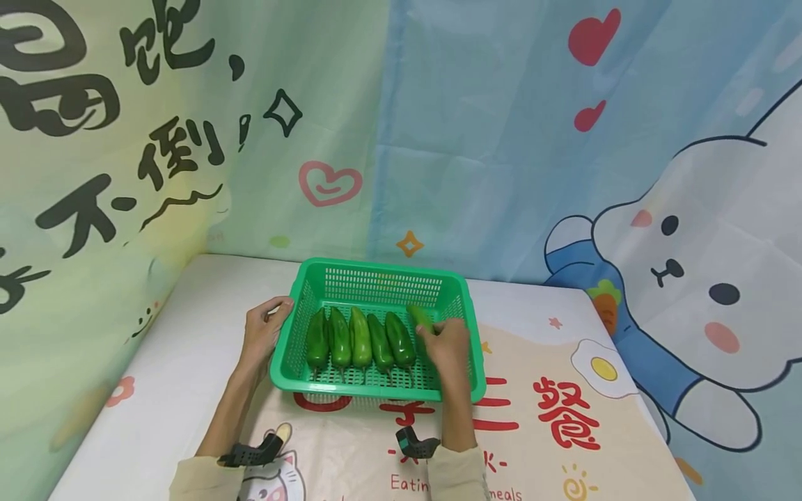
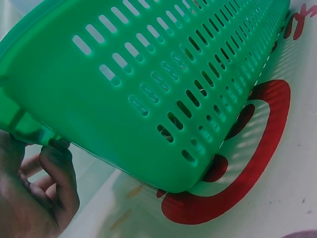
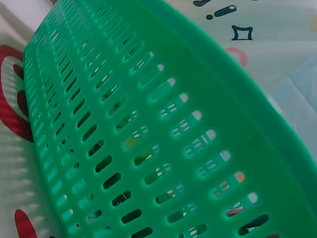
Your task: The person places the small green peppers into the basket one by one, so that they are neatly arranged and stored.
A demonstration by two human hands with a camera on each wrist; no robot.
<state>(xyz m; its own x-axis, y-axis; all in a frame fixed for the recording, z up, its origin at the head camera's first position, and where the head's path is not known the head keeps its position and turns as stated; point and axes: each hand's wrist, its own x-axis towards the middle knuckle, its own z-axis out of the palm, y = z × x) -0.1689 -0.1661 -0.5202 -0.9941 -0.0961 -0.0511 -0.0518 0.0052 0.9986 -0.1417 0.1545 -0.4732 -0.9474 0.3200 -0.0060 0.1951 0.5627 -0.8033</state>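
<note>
A green plastic basket with slotted walls holds several green chili peppers, lined up side by side with their stems toward me. At its left side my left hand grips the rim; the left wrist view shows the fingers and thumb of this hand at the rim's edge. Inside the right part of the basket, my right hand pinches another green chili pepper, which lies tilted beside the row and is partly covered by the fingers. In the right wrist view the basket wall hides most of that hand.
The basket stands on a table with a printed cloth bearing red characters. A patterned curtain hangs behind the table and along its left side. Each wrist wears a black strap-on camera mount.
</note>
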